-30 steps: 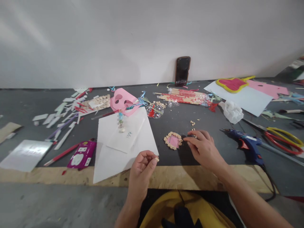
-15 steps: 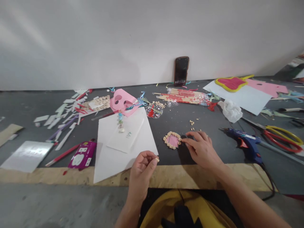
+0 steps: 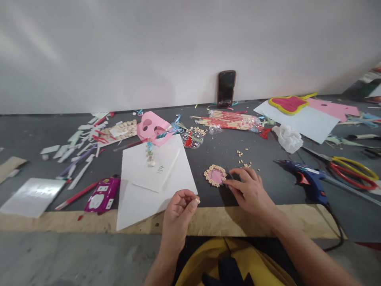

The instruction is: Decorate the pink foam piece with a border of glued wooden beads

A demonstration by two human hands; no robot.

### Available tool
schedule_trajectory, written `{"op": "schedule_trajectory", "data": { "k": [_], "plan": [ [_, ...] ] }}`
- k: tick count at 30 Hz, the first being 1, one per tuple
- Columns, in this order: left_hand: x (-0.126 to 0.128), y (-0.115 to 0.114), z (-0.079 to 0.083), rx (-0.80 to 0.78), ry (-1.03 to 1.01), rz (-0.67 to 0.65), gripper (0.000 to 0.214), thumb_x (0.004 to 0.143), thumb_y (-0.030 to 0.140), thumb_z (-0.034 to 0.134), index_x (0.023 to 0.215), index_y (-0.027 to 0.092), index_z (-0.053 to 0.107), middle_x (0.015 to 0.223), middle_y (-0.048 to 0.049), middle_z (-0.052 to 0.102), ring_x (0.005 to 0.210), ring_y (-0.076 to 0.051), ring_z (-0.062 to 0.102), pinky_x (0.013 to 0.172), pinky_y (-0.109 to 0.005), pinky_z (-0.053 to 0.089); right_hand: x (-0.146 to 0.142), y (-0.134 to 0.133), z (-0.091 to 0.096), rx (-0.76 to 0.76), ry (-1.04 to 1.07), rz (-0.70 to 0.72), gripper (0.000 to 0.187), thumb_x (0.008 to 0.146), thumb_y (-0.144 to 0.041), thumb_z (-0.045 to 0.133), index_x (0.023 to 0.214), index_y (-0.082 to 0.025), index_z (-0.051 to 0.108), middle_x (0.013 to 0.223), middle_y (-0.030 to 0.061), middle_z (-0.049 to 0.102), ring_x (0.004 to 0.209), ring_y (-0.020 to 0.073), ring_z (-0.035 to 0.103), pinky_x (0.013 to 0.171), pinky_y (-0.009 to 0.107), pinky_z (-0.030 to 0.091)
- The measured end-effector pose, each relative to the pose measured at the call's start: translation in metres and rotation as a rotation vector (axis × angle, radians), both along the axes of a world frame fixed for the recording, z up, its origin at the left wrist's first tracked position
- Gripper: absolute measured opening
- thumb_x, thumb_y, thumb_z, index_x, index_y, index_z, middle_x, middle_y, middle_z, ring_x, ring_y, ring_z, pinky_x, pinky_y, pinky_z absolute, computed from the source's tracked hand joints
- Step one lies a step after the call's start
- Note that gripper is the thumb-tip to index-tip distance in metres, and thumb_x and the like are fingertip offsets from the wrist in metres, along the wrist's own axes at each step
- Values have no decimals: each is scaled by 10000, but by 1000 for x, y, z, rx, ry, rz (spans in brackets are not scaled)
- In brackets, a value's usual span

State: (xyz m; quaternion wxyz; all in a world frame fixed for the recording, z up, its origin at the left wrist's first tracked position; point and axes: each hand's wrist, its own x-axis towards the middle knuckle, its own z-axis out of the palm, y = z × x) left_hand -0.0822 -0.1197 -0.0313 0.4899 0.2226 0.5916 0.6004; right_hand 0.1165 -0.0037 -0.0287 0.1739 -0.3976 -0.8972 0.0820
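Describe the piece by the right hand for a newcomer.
On the dark tabletop, right of the front white sheet, find the right hand. Just left lies a small pink piece; unlike the pink mask-like cutout, it's ringed with pale beads.

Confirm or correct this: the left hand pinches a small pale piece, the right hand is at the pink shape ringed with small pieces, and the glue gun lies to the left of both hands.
Wrong side: the head view shows the glue gun to the right of both hands. The left hand and right hand are as you say.
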Motion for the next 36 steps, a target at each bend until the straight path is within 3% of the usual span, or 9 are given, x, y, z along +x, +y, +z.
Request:
{"op": "schedule_trajectory", "data": {
  "k": [11, 15, 26, 31, 36],
  "plan": [
    [0, -1, 1, -11, 2, 13, 248, 733, 349, 725, 873, 175, 617, 796, -26, 647, 738, -129, 578, 661, -218, 437, 6, 0, 4, 2, 35, -39, 240, 896, -217, 489, 984, -265, 707, 1120, 84, 618, 1074, 272, 469, 864, 458, 434],
    [2, 0, 3, -4, 9, 1, 258, 735, 351, 724, 883, 172, 611, 809, -37, 644, 762, -139, 583, 681, -228, 448, 7, -5, 3, -28, 106, 12, 235, 897, -206, 487, 962, -231, 712, 1043, 95, 620, 995, 241, 495, 846, 417, 459],
    [6, -1, 1, 5, 29, -22, 239, 749, 345, 715, 886, 178, 612, 821, -30, 649, 772, -136, 587, 703, -229, 450, -12, -23, 5, -38, 80, 89, 232, 896, -223, 508, 972, -280, 720, 1066, 88, 615, 989, 234, 498, 807, 386, 439],
    [14, 3, 1, 5, -112, -55, 245, 738, 296, 734, 917, 188, 606, 825, -21, 671, 770, -116, 600, 723, -219, 451, 8, -18, 6, -22, 146, 58, 196, 917, -244, 495, 980, -235, 680, 857, 54, 678, 824, 189, 577, 737, 348, 435],
    [30, 16, 6, 21, -222, -124, 249, 701, 258, 758, 888, 185, 610, 799, -18, 683, 727, -104, 592, 686, -210, 455, 42, -20, 16, 38, 229, -102, 206, 931, -235, 418, 943, -221, 624, 767, 40, 672, 703, 176, 600, 667, 315, 469]
  ]
}}
